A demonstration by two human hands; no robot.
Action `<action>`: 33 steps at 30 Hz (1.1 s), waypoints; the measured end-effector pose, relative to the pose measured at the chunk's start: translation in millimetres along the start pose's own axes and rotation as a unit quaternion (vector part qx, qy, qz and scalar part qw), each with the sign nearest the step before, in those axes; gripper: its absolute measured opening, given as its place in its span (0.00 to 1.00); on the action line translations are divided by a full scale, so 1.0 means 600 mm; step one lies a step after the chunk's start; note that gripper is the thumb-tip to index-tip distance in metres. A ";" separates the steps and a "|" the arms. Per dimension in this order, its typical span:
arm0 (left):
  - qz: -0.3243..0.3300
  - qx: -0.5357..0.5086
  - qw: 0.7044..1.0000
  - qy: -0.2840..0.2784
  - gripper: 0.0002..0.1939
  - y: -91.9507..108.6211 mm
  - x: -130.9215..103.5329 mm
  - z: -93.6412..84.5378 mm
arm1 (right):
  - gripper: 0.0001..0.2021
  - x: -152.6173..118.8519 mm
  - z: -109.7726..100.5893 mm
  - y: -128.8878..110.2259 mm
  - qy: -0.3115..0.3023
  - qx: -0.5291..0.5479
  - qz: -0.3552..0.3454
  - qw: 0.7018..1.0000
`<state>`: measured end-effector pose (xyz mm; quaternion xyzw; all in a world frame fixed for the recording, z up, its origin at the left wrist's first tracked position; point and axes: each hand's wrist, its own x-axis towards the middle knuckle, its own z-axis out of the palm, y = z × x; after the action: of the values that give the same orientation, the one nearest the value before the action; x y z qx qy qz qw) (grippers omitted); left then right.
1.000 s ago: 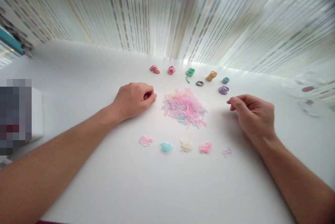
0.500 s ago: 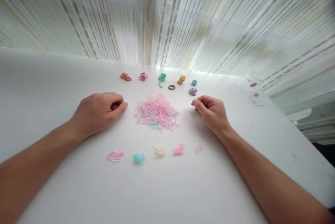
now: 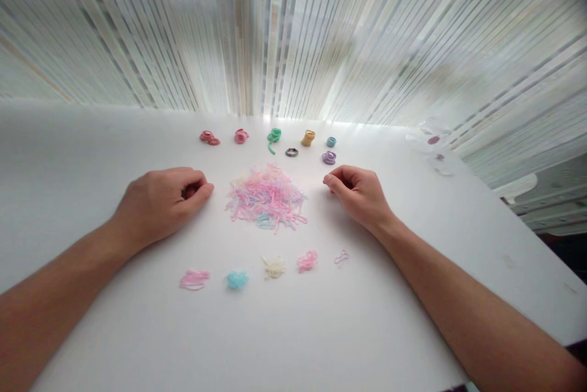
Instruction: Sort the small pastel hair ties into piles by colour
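Note:
A mixed heap of small pastel elastic bands [image 3: 268, 196] lies on the white table [image 3: 293, 343] between my hands. My left hand [image 3: 162, 202] rests on the table to its left, fingers curled into a loose fist. On the other side my right hand [image 3: 358, 193] rests with thumb and fingertips together, close to a purple coil [image 3: 329, 158]. I see nothing held in either hand. Nearer me runs a row of small piles: pink-lilac bands [image 3: 194, 280], turquoise bands [image 3: 237, 280], cream bands [image 3: 274, 267], pink bands [image 3: 307, 261] and a few pale lilac bands [image 3: 341, 258].
Along the back are red coils [image 3: 210, 138], a pink coil [image 3: 241, 136], a green coil [image 3: 274, 136] with a loose tail, a yellow coil [image 3: 308, 138], a blue coil [image 3: 331, 142] and a dark multicoloured ring [image 3: 291, 152]. Clear plastic pieces [image 3: 431, 140] lie far right. A striped curtain [image 3: 257, 31] hangs behind.
The view has shifted slightly, so everything sits a little further left in the picture. Both hands keep their pose and place on the table, and the bands have not moved.

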<state>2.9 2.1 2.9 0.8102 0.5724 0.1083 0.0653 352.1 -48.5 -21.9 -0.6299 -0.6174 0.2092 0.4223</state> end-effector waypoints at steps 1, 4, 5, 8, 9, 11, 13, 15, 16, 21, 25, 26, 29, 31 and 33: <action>0.001 0.000 1.000 0.000 0.19 -0.001 0.000 0.001 | 0.12 0.000 0.000 0.000 -0.005 -0.001 -0.003 1.000; -0.001 0.000 1.000 -0.001 0.20 -0.003 0.001 0.002 | 0.11 -0.001 -0.002 -0.002 -0.023 -0.005 -0.011 1.000; -0.001 0.000 1.000 0.000 0.19 -0.003 0.000 0.002 | 0.11 -0.002 -0.003 -0.004 -0.032 -0.007 -0.012 0.999; -0.004 0.001 1.000 0.001 0.20 -0.002 -0.001 0.002 | 0.10 -0.008 -0.009 -0.016 -0.090 -0.006 -0.014 0.996; -0.004 0.000 1.000 0.001 0.20 -0.002 -0.001 0.002 | 0.10 -0.011 -0.011 -0.022 -0.120 -0.005 -0.019 0.993; -0.005 0.001 1.000 0.002 0.20 -0.002 -0.001 0.002 | 0.09 -0.017 -0.015 -0.032 -0.178 -0.008 -0.034 0.983; -0.006 0.003 1.000 0.003 0.19 -0.001 0.000 0.002 | 0.07 -0.023 -0.016 -0.040 -0.221 -0.015 -0.049 0.974; -0.007 0.005 1.000 0.003 0.19 0.000 0.000 0.002 | 0.05 -0.028 -0.016 -0.042 -0.240 -0.019 -0.056 0.969; -0.007 0.005 1.000 0.002 0.19 0.000 0.000 0.002 | 0.05 -0.029 -0.015 -0.041 -0.242 -0.021 -0.058 0.968; -0.005 0.005 1.000 0.001 0.20 0.000 0.000 0.004 | 0.06 -0.030 -0.010 -0.036 -0.239 -0.025 -0.068 0.968; -0.004 0.005 1.000 0.004 0.19 -0.002 0.000 0.006 | 0.06 -0.029 -0.008 -0.040 -0.243 -0.027 -0.079 0.967; -0.002 0.004 1.000 0.005 0.19 -0.002 0.000 0.007 | 0.06 -0.029 -0.008 -0.041 -0.243 -0.027 -0.080 0.966; 0.000 0.006 1.000 0.006 0.19 -0.003 0.001 0.006 | 0.06 -0.029 -0.007 -0.042 -0.245 -0.029 -0.084 0.965; -0.001 0.009 1.000 0.006 0.19 -0.002 0.001 0.006 | 0.06 -0.030 -0.007 -0.042 -0.245 -0.031 -0.086 0.965; -0.002 0.010 1.000 0.006 0.19 -0.002 0.002 0.005 | 0.06 -0.030 -0.005 -0.042 -0.243 -0.033 -0.087 0.965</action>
<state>2.9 3.5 0.1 0.8089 0.5755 0.1076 0.0539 336.8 -69.5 -4.9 -0.5175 -0.7606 0.2979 0.2547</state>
